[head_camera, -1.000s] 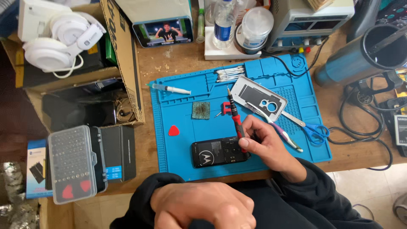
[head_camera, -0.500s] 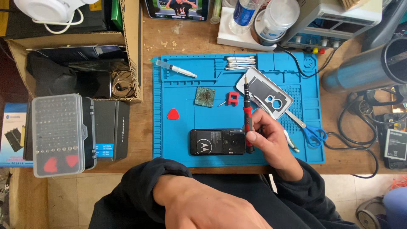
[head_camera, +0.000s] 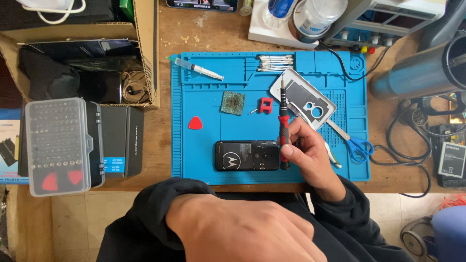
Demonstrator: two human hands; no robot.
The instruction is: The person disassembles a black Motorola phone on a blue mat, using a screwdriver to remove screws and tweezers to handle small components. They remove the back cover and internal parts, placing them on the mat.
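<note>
Viewed from the head camera, the only view:
Right hand (head_camera: pixel 310 155): at about 4 o'clock of the blue work mat (head_camera: pixel 204 145), fingers wrapped around the red-and-black screwdriver (head_camera: pixel 283 131), which stands roughly upright in the frame.
Screwdriver tip: hidden by the thumb at the right end of the black phone (head_camera: pixel 247 155); whether it touches a screw cannot be told.
Left hand (head_camera: pixel 242 228): blurred, close to the lens at 6 o'clock, off the mat; fingers loosely curled, nothing seen in them.
Phone, position: lying flat, back cover off, near the mat's lower edge, just left of the right hand.
Phone, handling (judgement): light, rigid, smooth-sided and liable to slide on the mat; exposed interior probably fragile, so best held by its long edges.
Screwdriver, handling (judgement): slim, stiff, light; grip on the ribbed red collar.
Back cover (head_camera: pixel 303 99): grey shell at 1 o'clock of the phone, inner face up.
Mat recesses: cotton swabs (head_camera: pixel 275 61) in a top compartment; syringe (head_camera: pixel 199 69) at 11 o'clock.
Loose on mat: red triangular pick (head_camera: pixel 195 123), green scouring pad (head_camera: pixel 233 103), small red block (head_camera: pixel 265 105), blue-handled scissors (head_camera: pixel 357 145).
Clear bit case (head_camera: pixel 57 145): lid closed, rows of bits inside, at 9 o'clock.
Cardboard box (head_camera: pixel 145 53): holds dark devices and a coiled cable.
</note>
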